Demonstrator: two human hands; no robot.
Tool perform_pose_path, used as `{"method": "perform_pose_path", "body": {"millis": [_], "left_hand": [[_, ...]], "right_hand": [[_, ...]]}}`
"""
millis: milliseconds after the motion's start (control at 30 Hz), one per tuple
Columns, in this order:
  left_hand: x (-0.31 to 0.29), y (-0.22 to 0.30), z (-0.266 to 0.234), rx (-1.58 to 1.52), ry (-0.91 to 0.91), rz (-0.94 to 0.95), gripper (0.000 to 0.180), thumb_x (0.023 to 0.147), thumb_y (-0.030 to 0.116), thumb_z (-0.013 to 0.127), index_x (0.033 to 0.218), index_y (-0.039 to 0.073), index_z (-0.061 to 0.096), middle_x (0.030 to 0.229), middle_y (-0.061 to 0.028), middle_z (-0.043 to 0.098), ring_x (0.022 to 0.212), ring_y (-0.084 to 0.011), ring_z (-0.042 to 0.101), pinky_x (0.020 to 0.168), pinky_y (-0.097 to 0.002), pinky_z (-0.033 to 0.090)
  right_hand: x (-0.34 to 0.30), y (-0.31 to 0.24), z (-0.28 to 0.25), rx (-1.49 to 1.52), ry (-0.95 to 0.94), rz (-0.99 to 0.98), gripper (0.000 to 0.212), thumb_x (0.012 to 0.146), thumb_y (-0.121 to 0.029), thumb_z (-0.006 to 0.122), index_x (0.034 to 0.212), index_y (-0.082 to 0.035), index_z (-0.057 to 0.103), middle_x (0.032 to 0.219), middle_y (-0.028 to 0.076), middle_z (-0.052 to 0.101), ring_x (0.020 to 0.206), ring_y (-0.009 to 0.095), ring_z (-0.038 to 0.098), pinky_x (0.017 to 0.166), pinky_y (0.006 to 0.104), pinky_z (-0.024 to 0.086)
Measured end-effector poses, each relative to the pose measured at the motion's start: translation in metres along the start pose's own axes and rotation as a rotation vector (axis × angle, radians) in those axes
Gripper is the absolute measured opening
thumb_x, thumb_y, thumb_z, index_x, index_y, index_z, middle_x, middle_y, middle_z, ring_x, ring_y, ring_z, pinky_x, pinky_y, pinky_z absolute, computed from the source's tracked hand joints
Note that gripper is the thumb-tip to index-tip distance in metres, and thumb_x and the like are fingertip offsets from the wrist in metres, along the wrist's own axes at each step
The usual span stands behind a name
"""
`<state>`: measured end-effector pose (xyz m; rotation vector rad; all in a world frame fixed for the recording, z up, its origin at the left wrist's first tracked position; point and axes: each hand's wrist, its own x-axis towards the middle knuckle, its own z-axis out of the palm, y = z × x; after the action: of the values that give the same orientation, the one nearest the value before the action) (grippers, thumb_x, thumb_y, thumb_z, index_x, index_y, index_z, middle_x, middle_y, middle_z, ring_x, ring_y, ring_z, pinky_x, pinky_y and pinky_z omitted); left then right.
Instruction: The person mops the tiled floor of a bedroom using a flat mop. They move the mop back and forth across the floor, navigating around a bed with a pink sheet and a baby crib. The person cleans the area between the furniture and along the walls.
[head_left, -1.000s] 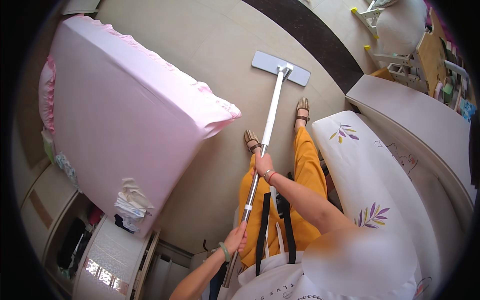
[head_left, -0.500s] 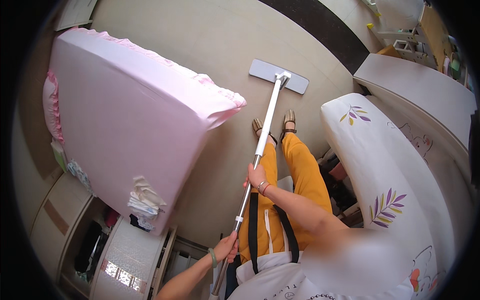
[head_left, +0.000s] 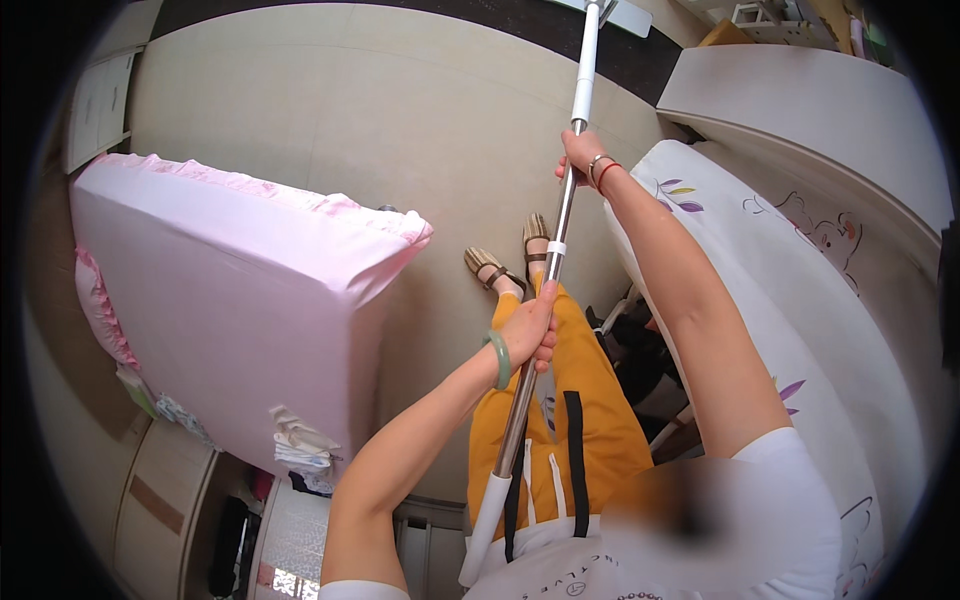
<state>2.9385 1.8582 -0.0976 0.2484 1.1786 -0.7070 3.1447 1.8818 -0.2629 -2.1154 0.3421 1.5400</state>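
Both my hands are wrapped round the long handle of a flat mop (head_left: 512,430), which runs up the middle of the view with white sleeves and a bare metal pole between. My left hand (head_left: 530,325), below a green bangle, grips the metal part just under a white collar. Further up, my right hand (head_left: 580,158) holds the pole below the upper white sleeve, its arm stretched forward. The mop's flat, pale head (head_left: 628,18) lies at the far top edge, partly cut off, by the dark floor strip.
At left stands a bed (head_left: 230,260) with a pink ruffled sheet and folded clothes (head_left: 300,440) at its near corner. A leaf-patterned white cover (head_left: 680,230) drapes something at right, beside a white cabinet (head_left: 800,110). A dark strip (head_left: 480,22) crosses the pale floor (head_left: 350,110).
Both my hands have pushed the mop forward, away from my body. Its head has slid across the floor from before my feet to the dark strip. My feet have shifted.
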Motion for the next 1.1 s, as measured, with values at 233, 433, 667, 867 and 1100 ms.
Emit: {"method": "perform_pose_path", "body": {"millis": [233,433,667,867,1100], "left_hand": [[-0.049,-0.096,-0.011,0.027,0.148,-0.076,0.05,0.087,0.06,0.034,0.074,0.012,0.036,0.053,0.0041,0.026,0.04,-0.0072,0.024,0.038,-0.0224,0.024],[-0.164,-0.214,-0.016,-0.189,0.249,-0.303,0.048,0.087,0.059,0.038,0.072,0.014,0.038,0.052,0.0041,0.027,0.039,-0.0067,0.024,0.037,-0.023,0.02],[-0.188,-0.251,-0.006,-0.237,0.202,-0.387,0.053,0.089,0.06,0.031,0.071,0.01,0.037,0.05,0.0,0.027,0.038,-0.0109,0.026,0.036,-0.0272,0.026],[-0.144,-0.193,-0.014,-0.106,0.154,-0.322,0.053,0.088,0.061,0.03,0.073,0.01,0.037,0.052,0.0001,0.029,0.04,-0.0102,0.026,0.037,-0.026,0.027],[-0.036,-0.041,0.022,0.114,0.141,-0.078,0.051,0.087,0.06,0.035,0.074,0.011,0.036,0.053,0.0017,0.029,0.04,-0.0084,0.027,0.038,-0.0245,0.029]], "right_hand": [[-0.055,0.105,0.032,0.193,-0.036,0.071,0.031,0.087,-0.022,0.04,0.073,0.004,0.047,0.053,0.013,0.051,0.038,0.025,0.055,0.035,0.035,0.048],[-0.198,0.197,0.098,0.243,-0.245,0.258,0.036,0.091,-0.027,0.041,0.073,0.004,0.044,0.051,0.011,0.049,0.037,0.025,0.055,0.035,0.0339,0.046],[-0.232,0.23,0.102,0.238,-0.411,0.302,0.032,0.09,-0.023,0.042,0.073,0.004,0.042,0.052,0.013,0.051,0.04,0.025,0.057,0.036,0.0341,0.047],[-0.177,0.177,0.073,0.279,-0.283,0.168,0.034,0.09,-0.024,0.041,0.073,0.006,0.044,0.051,0.013,0.052,0.04,0.026,0.058,0.037,0.0341,0.047],[-0.029,0.059,-0.01,0.251,-0.14,0.046,0.028,0.087,-0.025,0.041,0.086,0.003,0.04,0.06,0.011,0.051,0.041,0.023,0.055,0.036,0.0356,0.049]]}}
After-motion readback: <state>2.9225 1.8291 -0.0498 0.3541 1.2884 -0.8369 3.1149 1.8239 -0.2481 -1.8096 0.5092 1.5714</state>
